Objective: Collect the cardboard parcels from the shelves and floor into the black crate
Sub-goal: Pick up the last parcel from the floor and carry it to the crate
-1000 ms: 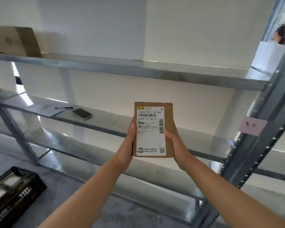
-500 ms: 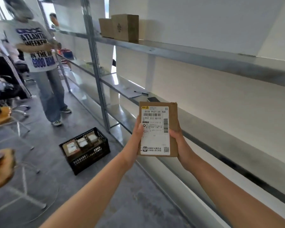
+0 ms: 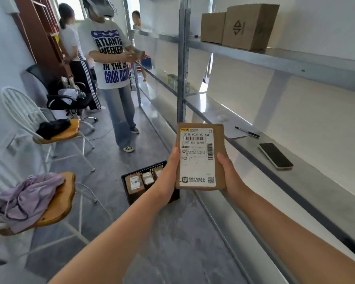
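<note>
Parcel stands upright, my left hand and right hand gripping its long edges with curled fingers; the crate sits on the floor beyond, nearer my left.

parcel between left hand and right hand | crate on floor behind left hand | phone on shelf right of right hand
</note>
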A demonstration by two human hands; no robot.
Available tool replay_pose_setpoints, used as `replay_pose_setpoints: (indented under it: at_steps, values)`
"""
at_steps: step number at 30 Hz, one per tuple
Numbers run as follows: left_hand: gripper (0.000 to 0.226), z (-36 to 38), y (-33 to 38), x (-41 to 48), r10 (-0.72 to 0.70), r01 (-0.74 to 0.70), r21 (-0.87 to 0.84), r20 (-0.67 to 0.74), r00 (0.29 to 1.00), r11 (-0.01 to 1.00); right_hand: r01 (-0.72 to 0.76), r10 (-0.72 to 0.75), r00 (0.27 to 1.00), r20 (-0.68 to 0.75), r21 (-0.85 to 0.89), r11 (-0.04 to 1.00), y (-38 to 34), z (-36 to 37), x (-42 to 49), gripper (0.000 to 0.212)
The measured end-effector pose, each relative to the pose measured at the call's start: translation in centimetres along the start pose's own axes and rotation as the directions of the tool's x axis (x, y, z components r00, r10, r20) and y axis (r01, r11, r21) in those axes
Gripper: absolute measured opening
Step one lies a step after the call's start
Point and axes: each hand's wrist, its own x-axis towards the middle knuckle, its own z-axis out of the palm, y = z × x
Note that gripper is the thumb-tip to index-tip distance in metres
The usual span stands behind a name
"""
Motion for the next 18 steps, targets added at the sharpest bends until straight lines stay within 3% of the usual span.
replay_pose_setpoints:
  at_steps: [5,9,13,18]
  values:
    - [0.064,-5.1,1.0,7.0,0.045,-0.047,-0.009,-0.133,0.990,0.999,-0.005,0.006,0.994,0.114,-0.008,1.000,0.8,0.7,10.4,0.042]
    - [0.049,-8.8,2.1,12.0,0.049,-0.059,-0.033,-0.255,0.966,0.998,-0.026,0.037,0.967,0.252,-0.049,0.998,1.6,1.4,19.3,0.045]
    - [0.051,-12.7,2.6,16.2,0.017,-0.041,-0.066,-0.317,0.948,0.997,-0.084,0.116,0.932,0.343,-0.108,0.991,3.1,2.9,27.1,0.045]
    - [0.072,-18.9,1.6,21.2,0.024,-0.063,-0.093,-0.371,0.928,0.994,-0.131,0.192,0.892,0.410,-0.172,0.976,6.4,5.4,35.6,0.045]
